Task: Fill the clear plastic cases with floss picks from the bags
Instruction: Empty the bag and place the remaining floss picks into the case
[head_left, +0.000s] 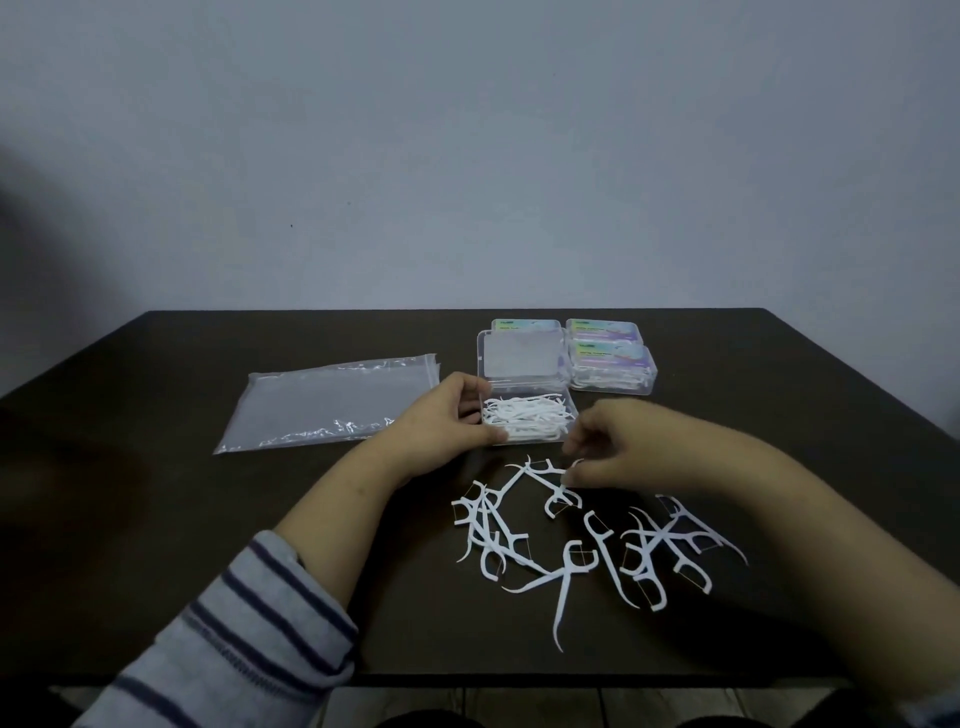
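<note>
Picks (571, 540) lie loose on the table (208, 545), near of the open case (524, 415). My right hand (613, 452) is the nearer one; its fingertips look pinched on a pick's (545, 470) end, its long axis running left from them. The case sits just far-left of that pinch, half filled. My left hand (447, 421) grips the case's left edge, thumb near, fingers far.

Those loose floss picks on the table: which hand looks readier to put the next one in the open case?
The right hand: it already pinches a loose floss pick beside the open case, while the left hand grips that case's edge.
</note>
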